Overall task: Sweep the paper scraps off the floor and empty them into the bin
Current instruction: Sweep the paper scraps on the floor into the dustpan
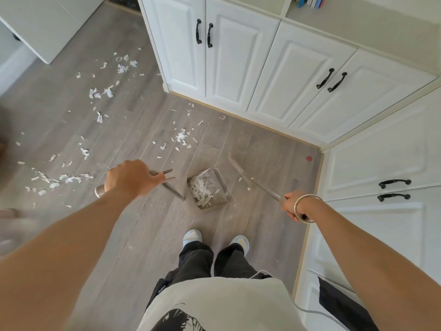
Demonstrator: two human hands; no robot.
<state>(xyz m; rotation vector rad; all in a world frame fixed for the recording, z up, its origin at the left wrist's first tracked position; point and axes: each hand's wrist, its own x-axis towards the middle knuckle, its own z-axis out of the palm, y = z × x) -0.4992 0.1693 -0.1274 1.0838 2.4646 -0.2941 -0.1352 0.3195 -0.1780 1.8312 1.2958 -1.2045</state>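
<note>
A grey dustpan (pixel 222 197) stands on the wood floor ahead of my feet, with a pile of white paper scraps (pixel 201 189) inside it. My left hand (pixel 130 179) grips the dustpan's long metal handle (pixel 173 189), two fingers stretched along it. My right hand (pixel 294 205), a bangle on its wrist, grips the broom handle (pixel 265 188). The broom head (pixel 235 164) rests on the floor just right of the pan. More paper scraps (pixel 182 137) lie scattered beyond the pan and across the left floor (pixel 66 179). No bin is in view.
White cabinets with black handles (pixel 238 63) line the far side and the right wall (pixel 381 177), forming a corner. A white furniture piece (pixel 45 27) stands at the top left. My two feet in pale slippers (pixel 216 238) stand behind the pan. A red spot (pixel 309 158) marks the floor.
</note>
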